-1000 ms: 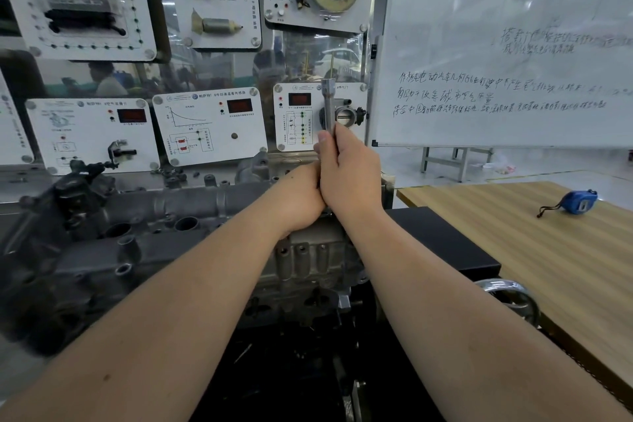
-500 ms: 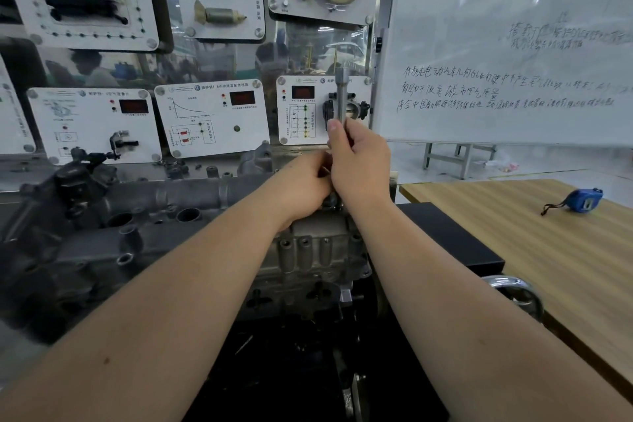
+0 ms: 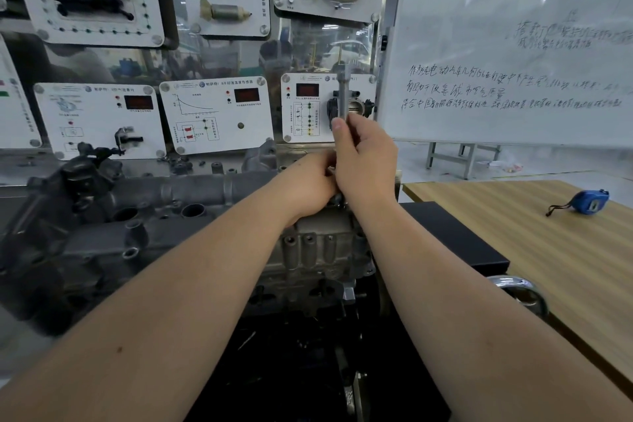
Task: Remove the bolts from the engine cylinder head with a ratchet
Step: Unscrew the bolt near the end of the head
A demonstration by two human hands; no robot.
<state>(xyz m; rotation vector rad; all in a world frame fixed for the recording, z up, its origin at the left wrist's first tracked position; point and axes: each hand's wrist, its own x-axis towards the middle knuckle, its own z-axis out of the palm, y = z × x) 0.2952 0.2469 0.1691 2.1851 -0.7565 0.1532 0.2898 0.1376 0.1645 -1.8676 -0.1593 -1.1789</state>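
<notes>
Right hand [image 3: 364,161] grips my upright ratchet [image 3: 343,92] over the cylinder head's [image 3: 318,247] near end; left hand [image 3: 308,185] curls around its base, bolt hidden. I should keep it square, turning steadily.

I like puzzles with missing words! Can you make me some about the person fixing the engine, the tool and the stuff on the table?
1. The right hand grips a metal ratchet that points ____.
2. The left hand sits right beside the ____ hand, above the engine cylinder head.
3. The small tape measure on the wooden table is coloured ____.
4. The big board with handwriting on it is coloured ____.

Missing words: up; right; blue; white
</notes>
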